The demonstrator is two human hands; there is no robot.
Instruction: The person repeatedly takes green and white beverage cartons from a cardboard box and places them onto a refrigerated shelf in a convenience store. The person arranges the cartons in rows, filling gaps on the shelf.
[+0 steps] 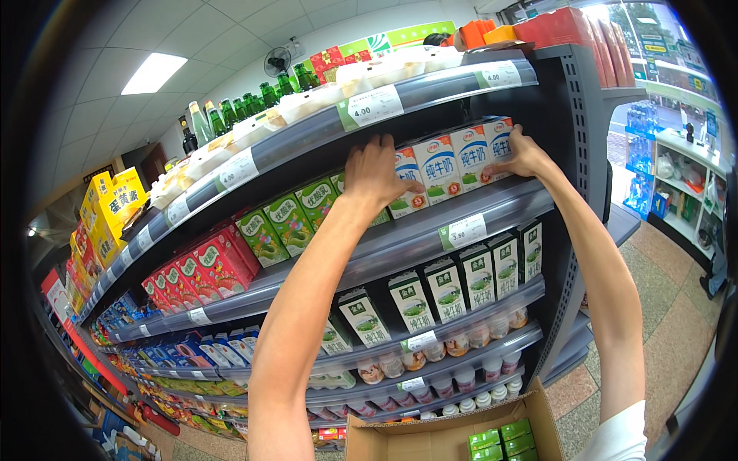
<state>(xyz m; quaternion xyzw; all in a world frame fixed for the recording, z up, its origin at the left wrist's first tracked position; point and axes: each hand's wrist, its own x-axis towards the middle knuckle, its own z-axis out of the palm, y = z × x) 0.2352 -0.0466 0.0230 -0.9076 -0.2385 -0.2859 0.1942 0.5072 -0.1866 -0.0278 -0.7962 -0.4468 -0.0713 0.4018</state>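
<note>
On the second shelf from the top stands a row of white and blue milk cartons [436, 167], side by side. My left hand [377, 173] grips the row's left end, its thumb across the front of the leftmost carton and its fingers up over the top. At the other end, my right hand [522, 154] is curled round the rightmost carton, thumb on its lower front. To the left, green yogurt-drink cartons [282, 222] stand on the same shelf, partly behind my left hand. Red drink cartons [222, 265] follow further left.
Below are white and green milk cartons [450, 291] and bottled drinks [458, 341]. An open cardboard box [398, 444] in front of me holds green packs [516, 438]. The upper shelf's edge [429, 92] overhangs my hands. A perforated upright [578, 115] bounds the right side.
</note>
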